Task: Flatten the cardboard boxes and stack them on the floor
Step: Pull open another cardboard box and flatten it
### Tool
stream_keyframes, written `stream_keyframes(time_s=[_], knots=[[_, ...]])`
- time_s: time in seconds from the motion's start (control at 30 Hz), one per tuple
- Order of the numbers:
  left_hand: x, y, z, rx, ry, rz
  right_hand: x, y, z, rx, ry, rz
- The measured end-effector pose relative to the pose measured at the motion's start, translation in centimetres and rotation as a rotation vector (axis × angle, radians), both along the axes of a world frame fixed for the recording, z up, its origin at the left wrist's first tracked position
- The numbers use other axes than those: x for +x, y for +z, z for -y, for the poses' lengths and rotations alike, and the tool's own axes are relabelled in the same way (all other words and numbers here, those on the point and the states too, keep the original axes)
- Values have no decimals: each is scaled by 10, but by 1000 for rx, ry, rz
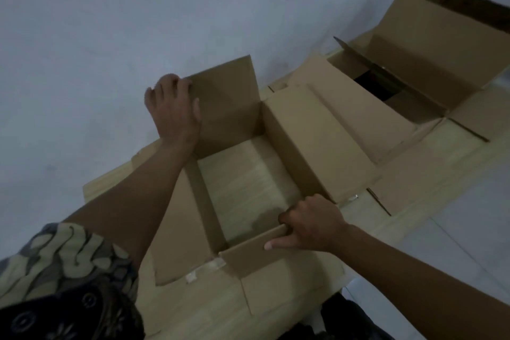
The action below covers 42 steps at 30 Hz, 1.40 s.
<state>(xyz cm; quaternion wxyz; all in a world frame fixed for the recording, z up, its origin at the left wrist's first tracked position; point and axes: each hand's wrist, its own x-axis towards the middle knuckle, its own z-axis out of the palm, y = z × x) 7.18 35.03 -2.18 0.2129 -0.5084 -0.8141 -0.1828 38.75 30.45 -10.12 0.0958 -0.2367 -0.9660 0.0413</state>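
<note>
An open brown cardboard box (292, 143) stands in front of me with no bottom; flat cardboard shows through it. My left hand (174, 110) rests on the far upright flap, fingers curled over its left edge. My right hand (309, 222) grips the near wall's top edge, fingers inside and thumb outside. Another open box (430, 63) stands at the upper right with its flaps spread. Both boxes stand on flattened cardboard sheets (276, 303) lying on the floor.
A pale wall (110, 22) runs close behind the boxes. Light floor tiles (469, 223) show at the right. A patterned sleeve (63, 270) covers my left upper arm. Something dark (356, 320) lies at the bottom edge.
</note>
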Motion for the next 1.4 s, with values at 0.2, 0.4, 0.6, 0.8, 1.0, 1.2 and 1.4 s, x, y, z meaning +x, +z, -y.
stream_keyframes(time_s=[0.2, 0.4, 0.6, 0.8, 1.0, 1.2, 1.4], knots=[[-9, -51, -13, -448, -18, 219, 4, -1, -13, 17, 3, -10], [-12, -66, -7, -371, -45, 193, 6, 1, -14, -41, -10, 26], [-24, -56, 6, -377, -72, 321, 6, 20, -12, -190, -216, -259], [-15, -49, 66, -340, 257, 371, 9, 29, -62, -156, -619, -311], [-5, -54, 122, -206, 628, 897, 17, 41, -89, -640, -970, -94], [-2, -39, 165, 36, 689, 1113, 21, 68, -99, -771, -1025, -205], [-12, -3, 178, 146, 452, 1398, 12, 96, -97, -1071, -829, -454]])
